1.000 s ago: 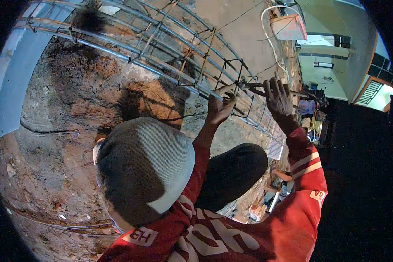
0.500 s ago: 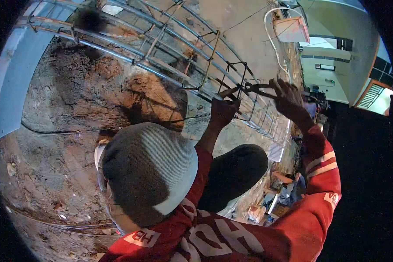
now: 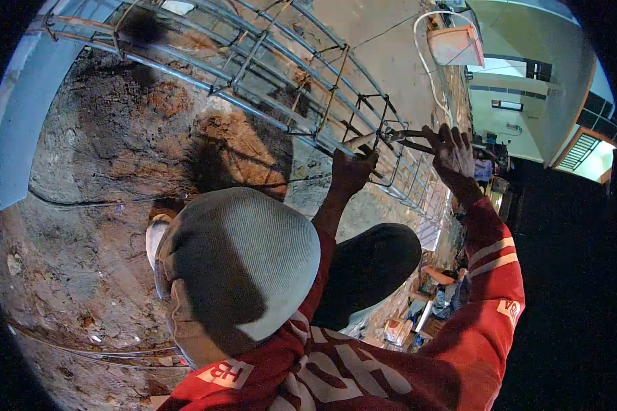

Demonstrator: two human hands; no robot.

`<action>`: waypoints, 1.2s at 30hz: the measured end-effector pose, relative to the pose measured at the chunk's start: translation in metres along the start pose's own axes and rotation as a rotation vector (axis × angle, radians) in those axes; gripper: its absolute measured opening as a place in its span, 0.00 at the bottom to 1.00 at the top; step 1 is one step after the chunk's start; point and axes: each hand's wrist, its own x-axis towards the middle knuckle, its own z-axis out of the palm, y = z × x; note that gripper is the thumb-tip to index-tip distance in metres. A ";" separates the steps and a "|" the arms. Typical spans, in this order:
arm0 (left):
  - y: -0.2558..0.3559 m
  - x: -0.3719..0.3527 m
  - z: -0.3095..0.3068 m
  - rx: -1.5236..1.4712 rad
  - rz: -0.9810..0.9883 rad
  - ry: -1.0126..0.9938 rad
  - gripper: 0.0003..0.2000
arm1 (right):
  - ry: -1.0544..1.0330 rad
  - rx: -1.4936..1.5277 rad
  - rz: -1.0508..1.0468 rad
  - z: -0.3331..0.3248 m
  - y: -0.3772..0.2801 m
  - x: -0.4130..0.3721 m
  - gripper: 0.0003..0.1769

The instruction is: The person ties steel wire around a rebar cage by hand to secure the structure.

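Note:
A long rebar cage (image 3: 253,55) of steel bars with square stirrups crosses the upper part of the head view. My left hand (image 3: 353,171) is closed around a bar at the cage's lower edge, with fingers reaching toward a stirrup; exactly what the fingertips touch is hard to make out. In my right hand (image 3: 452,154) are the handles of dark pincers (image 3: 413,135), the fingers partly spread over them. The pincers' jaws meet the cage at a stirrup beside the left fingertips. Any tie wire there is too small to see.
A grey panel or beam (image 3: 41,103) stands at the left under the cage's end. Rough, muddy ground (image 3: 103,274) has cables lying on it. A pinkish-white container (image 3: 452,46) sits beyond the cage. Another person (image 3: 445,291) is at lower right, near boxes. A cap (image 3: 247,267) fills the lower middle.
The right hand and pincer handles have turned slightly, and the right forearm has shifted a little to the left. The left hand stays at the same bar. The cap has moved slightly.

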 end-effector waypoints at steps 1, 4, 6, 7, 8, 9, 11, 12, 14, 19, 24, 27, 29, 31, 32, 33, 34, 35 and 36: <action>0.006 0.001 -0.001 -0.019 -0.003 0.003 0.18 | 0.058 0.040 -0.014 0.024 0.008 -0.009 0.28; 0.011 -0.002 0.002 -0.128 -0.068 0.022 0.19 | -0.359 0.647 -0.048 0.008 0.026 0.007 0.13; 0.027 0.002 -0.004 -0.139 -0.095 0.031 0.20 | -1.105 1.460 0.285 -0.038 0.031 0.035 0.12; 0.020 0.002 -0.006 -0.133 -0.100 0.031 0.20 | -1.197 1.417 0.344 -0.061 0.029 0.049 0.14; 0.021 0.002 -0.008 -0.156 -0.106 -0.005 0.20 | -1.174 1.321 0.293 -0.058 0.029 0.053 0.18; 0.020 0.002 -0.008 -0.180 -0.109 -0.041 0.20 | -1.147 1.223 0.244 -0.057 0.031 0.054 0.21; 0.019 0.002 -0.006 -0.151 -0.098 -0.020 0.20 | -0.984 0.967 -0.009 -0.041 0.034 0.053 0.27; 0.020 0.003 -0.005 -0.151 -0.120 -0.006 0.21 | -0.607 0.740 -0.116 -0.032 0.035 0.040 0.27; 0.028 0.001 -0.008 -0.189 -0.223 -0.044 0.21 | -0.040 0.283 -0.181 -0.011 0.029 0.013 0.32; 0.005 0.001 0.004 -0.287 -0.170 0.012 0.23 | -0.454 0.563 0.096 -0.004 0.036 -0.007 0.32; 0.017 0.004 -0.004 -0.094 -0.199 -0.023 0.20 | -0.009 0.244 -0.029 0.014 0.026 -0.021 0.32; 0.005 0.005 0.000 -0.125 -0.093 0.018 0.18 | -0.149 0.295 0.036 0.000 0.023 -0.024 0.31; 0.005 0.003 0.001 -0.098 -0.021 0.032 0.18 | -0.139 0.217 -0.007 0.003 0.017 -0.027 0.29; 0.000 0.004 0.000 -0.063 0.048 0.045 0.17 | -0.018 0.035 0.006 0.004 0.006 -0.023 0.25; -0.003 0.007 0.000 -0.053 0.070 0.036 0.17 | 0.152 0.075 0.009 0.003 0.000 -0.019 0.20; -0.005 0.007 0.002 -0.044 0.091 0.024 0.17 | 0.150 0.079 0.008 0.007 -0.002 -0.020 0.20; -0.006 0.005 0.006 -0.094 0.100 0.071 0.18 | 0.106 0.038 0.040 0.012 -0.005 -0.023 0.21; -0.008 0.005 0.007 -0.093 0.098 0.069 0.18 | 0.064 -0.004 0.072 0.016 -0.006 -0.024 0.21; -0.002 0.005 0.007 -0.164 0.036 0.052 0.17 | 0.062 -0.003 0.073 0.015 -0.006 -0.024 0.21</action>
